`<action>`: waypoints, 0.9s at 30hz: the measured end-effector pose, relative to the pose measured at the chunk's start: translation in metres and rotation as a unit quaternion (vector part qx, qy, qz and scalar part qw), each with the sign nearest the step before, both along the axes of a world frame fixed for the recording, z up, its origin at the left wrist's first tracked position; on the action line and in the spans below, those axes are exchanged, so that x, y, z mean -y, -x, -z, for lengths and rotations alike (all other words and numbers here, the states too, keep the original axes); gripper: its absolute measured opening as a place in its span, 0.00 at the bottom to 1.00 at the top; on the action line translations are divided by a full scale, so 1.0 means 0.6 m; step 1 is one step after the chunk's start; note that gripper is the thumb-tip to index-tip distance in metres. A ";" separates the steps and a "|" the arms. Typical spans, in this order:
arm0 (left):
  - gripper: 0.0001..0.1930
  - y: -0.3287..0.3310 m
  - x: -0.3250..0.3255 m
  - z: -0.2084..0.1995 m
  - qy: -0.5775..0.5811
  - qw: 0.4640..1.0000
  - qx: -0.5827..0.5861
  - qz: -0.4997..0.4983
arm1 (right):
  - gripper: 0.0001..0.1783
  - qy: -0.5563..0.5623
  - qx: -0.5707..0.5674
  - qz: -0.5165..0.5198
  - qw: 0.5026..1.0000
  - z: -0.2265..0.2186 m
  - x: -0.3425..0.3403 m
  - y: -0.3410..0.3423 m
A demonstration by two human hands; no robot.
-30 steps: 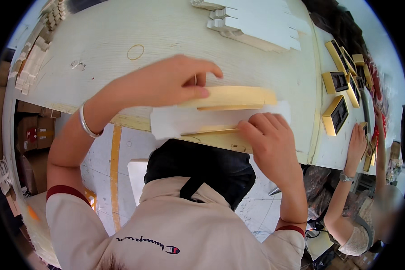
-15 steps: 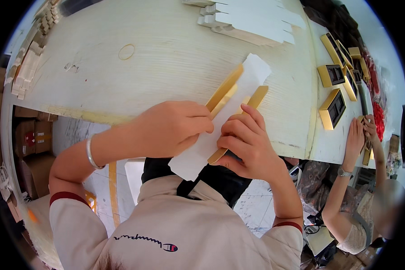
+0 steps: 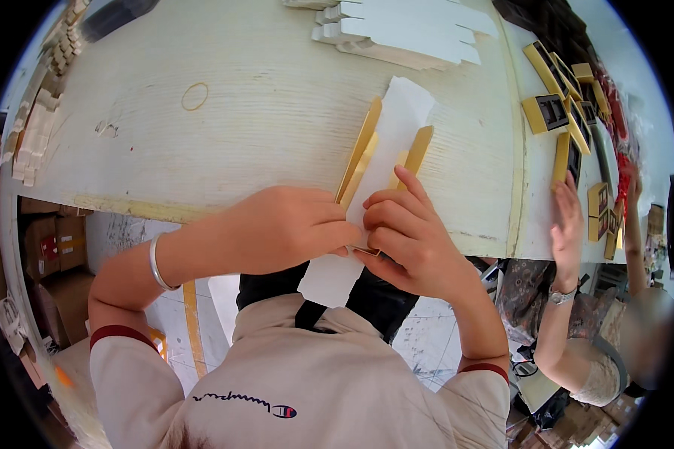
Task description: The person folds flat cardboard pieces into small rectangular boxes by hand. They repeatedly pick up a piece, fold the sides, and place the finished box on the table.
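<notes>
A cardboard box blank point(image 3: 403, 108), white on its inner face and gold on its folded-up side walls, lies slantwise over the table's near edge. Its near flap hangs down toward my lap. My left hand point(image 3: 296, 230) grips the near end of the left wall, fingers bent and pressed together. Opposite it, my right hand point(image 3: 410, 238) is closed on the near end of the right wall, with the index finger raised along that wall. The fingertips of both hands almost meet at a near corner, where a gold edge shows; my fingers partly hide the fold.
A stack of flat white blanks point(image 3: 404, 34) lies at the far side. A thin rubber band point(image 3: 195, 109) rests left of centre. More stacked card pieces point(image 3: 39, 138) line the left edge. Gold boxes with dark inserts point(image 3: 533, 116) stand at right, near a co-worker's hand point(image 3: 568, 221).
My left hand has moved down and right to the near corner, and the blank has turned more upright in view. At right, the co-worker's hands have moved apart, one reaching to a gold box.
</notes>
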State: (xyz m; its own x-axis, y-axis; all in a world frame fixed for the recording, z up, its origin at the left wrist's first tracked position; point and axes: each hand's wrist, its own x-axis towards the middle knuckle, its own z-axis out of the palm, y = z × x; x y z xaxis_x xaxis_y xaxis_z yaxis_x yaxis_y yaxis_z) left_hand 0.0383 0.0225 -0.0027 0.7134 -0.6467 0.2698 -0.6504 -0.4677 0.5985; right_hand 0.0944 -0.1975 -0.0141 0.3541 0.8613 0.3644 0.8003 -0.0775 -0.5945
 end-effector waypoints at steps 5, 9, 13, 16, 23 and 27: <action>0.09 0.012 0.016 0.018 0.048 0.997 0.029 -0.044 | 0.09 0.004 0.032 0.005 0.999 0.000 -0.004 0.005; 0.07 0.024 0.015 0.023 0.072 0.994 0.008 -0.081 | 0.08 0.031 0.086 0.034 0.995 -0.002 0.002 0.014; 0.06 0.028 0.021 0.025 0.089 0.991 0.017 -0.097 | 0.07 0.006 0.217 0.106 0.970 0.021 0.019 0.057; 0.06 0.037 0.034 0.025 0.088 0.987 0.011 -0.133 | 0.09 0.002 0.273 0.098 0.957 0.040 0.036 0.075; 0.12 0.043 0.050 0.026 0.105 0.980 -0.018 -0.166 | 0.08 -0.133 0.173 0.097 0.971 0.035 0.026 0.045; 0.17 0.049 0.027 0.020 0.196 0.956 -0.181 -0.126 | 0.16 -0.128 0.068 0.088 0.985 0.023 0.024 0.039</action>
State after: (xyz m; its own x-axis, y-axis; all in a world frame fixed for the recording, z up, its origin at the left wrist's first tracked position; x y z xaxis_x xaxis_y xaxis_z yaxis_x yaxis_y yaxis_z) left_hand 0.0089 0.0064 -0.0148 0.9252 -0.3427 0.1628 -0.2647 -0.2755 0.9241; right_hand 0.0708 -0.2117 -0.0281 0.4228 0.6642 0.6165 0.8614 -0.0832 -0.5010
